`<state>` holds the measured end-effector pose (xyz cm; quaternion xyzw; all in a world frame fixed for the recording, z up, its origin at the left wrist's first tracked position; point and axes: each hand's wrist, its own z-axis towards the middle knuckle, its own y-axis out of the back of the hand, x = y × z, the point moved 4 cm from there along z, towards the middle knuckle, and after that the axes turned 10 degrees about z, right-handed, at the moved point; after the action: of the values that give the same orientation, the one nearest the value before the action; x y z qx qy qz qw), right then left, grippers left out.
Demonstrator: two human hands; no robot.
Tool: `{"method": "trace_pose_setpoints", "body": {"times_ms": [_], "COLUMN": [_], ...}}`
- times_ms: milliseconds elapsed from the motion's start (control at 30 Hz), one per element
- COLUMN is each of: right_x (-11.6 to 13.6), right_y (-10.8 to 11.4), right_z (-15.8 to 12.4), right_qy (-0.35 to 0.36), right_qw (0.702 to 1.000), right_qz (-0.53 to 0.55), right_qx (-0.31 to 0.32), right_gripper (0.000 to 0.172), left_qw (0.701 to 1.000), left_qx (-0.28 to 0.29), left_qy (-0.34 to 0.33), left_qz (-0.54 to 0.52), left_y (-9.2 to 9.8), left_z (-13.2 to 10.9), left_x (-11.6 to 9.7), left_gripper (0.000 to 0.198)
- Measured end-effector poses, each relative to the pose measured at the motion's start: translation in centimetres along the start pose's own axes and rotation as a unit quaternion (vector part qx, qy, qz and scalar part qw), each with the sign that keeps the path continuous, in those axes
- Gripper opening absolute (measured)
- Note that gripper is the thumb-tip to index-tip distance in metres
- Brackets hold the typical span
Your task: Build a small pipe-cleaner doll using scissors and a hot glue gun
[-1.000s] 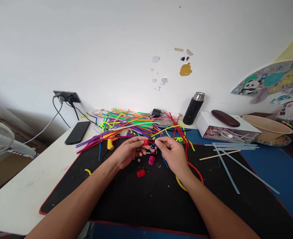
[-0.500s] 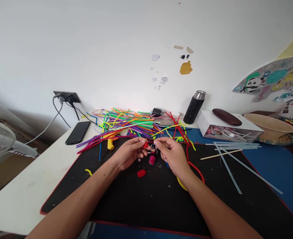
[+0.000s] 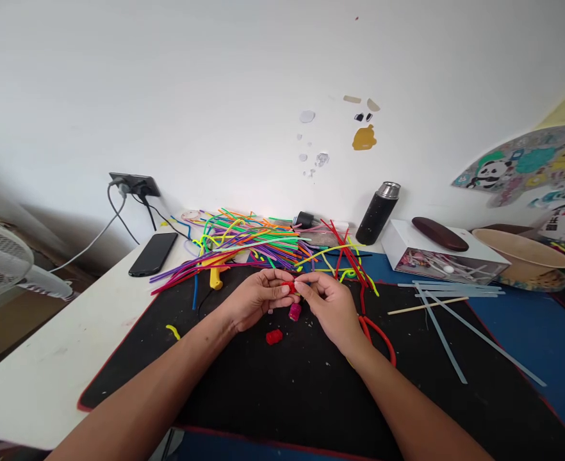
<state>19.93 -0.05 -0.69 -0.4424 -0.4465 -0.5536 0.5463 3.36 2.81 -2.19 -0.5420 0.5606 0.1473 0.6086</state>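
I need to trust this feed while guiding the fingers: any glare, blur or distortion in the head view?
Head view: wide-angle stretch likely exaggerates the black flask's lean; the silver cap catches a small highlight; the black mat reads dark; between left hand and right hand, the red piece is too small and partly covered for fine detail.
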Motion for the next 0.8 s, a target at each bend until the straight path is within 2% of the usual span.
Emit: {"method": "trace_pose_setpoints", "body": {"times_ms": [267, 800], "right_x": [0.12, 0.64], "right_y": [0.13, -0.09], "right_z": [0.00, -0.35], "right_qy": [0.014, 0.054], "right_qw": [1.000, 0.996], "right_qz": [-0.027, -0.064], "right_qx": [-0.005, -0.003], "right_gripper": [0.028, 0.023], "left_qw": [1.000, 0.994], "left_qx": [-0.002, -0.012], "left_qy": [0.000, -0.039], "left_qz": [0.011, 0.102], "left_y": [-0.02, -0.01], "left_z": [0.07, -0.26], "left_x": [0.06, -0.51], "left_gripper": [0.037, 0.044]}}
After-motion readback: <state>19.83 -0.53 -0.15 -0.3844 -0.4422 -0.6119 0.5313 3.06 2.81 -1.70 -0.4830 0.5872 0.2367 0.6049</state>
